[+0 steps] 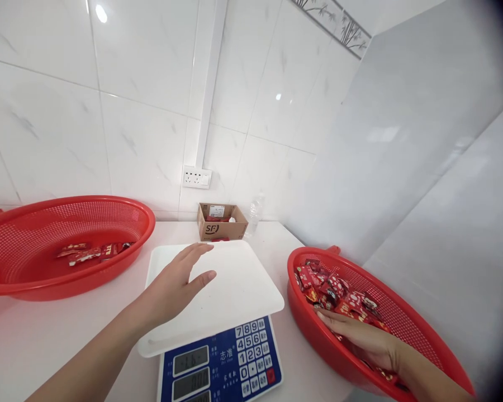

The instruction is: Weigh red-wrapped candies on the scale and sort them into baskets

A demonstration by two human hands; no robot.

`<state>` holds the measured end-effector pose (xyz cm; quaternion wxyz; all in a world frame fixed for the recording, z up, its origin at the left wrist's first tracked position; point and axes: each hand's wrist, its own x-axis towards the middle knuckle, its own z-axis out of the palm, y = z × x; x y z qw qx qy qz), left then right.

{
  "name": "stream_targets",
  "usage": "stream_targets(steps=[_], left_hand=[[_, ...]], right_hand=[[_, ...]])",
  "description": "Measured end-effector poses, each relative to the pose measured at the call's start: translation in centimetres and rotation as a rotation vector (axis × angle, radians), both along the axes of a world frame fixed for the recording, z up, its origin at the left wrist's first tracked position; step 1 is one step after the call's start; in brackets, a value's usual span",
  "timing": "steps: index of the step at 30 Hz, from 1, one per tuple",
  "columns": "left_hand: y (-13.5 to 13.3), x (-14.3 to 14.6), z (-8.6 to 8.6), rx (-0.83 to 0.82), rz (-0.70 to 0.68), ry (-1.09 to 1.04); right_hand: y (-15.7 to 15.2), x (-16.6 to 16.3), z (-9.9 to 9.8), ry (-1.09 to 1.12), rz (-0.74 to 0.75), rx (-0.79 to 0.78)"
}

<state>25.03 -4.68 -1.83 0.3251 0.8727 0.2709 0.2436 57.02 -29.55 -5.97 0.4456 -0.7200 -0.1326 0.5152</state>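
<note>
My left hand (174, 287) hovers over the white tray (230, 296) of a digital scale, thumb and fingers apart and nothing held. The tray has no goods on it. Below it, the blue scale panel (230, 357) carries number keys and small displays. My right hand (358, 338) reaches into the right red basket (419, 301), its stretched fingers among small red wrapped packets (352, 298). Some of its fingers are hidden by the hand itself and the packets. I see nothing gripped there.
On the left stands another red perforated basket (67, 285) with several red packets (94, 254) in it. A small cardboard box (222, 229) and a clear plastic bottle (255, 212) are behind the scale. A wall socket (197, 177) sits above the white table (121, 329).
</note>
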Motion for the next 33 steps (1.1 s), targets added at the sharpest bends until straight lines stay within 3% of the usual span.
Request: stream_targets(steps=[4, 10, 15, 20, 25, 28, 31, 33], left_hand=[[0.0, 0.0, -0.1, -0.005, 0.003, 0.013], [0.1, 0.2, -0.2, 0.006, 0.0, 0.038], [0.3, 0.2, -0.5, 0.047, -0.01, 0.032], [0.3, 0.1, -0.5, 0.062, -0.008, 0.042], [0.1, 0.0, -0.5, 0.074, -0.036, 0.005], [-0.2, 0.0, -0.3, 0.019, -0.071, -0.025], [-0.8, -0.1, 0.2, -0.104, -0.111, -0.041], [-1.2, -0.2, 0.6, -0.178, -0.141, -0.065]], right_hand=[[0.3, -0.5, 0.5, 0.02, -0.026, 0.023], [1.2, -2.3, 1.4, -0.011, 0.103, 0.016], [1.8, -2.7, 1.2, -0.273, 0.209, 0.011], [1.8, -1.1, 1.2, -0.554, 0.127, 0.01], [2.4, -0.4, 4.0, -0.749, -0.011, 0.105], [4.2, -2.6, 6.3, -0.753, -0.072, 0.208], [7.3, -6.7, 7.4, -0.488, -0.106, 0.556], [9.5, -9.7, 7.3, -0.442, -0.058, 0.629]])
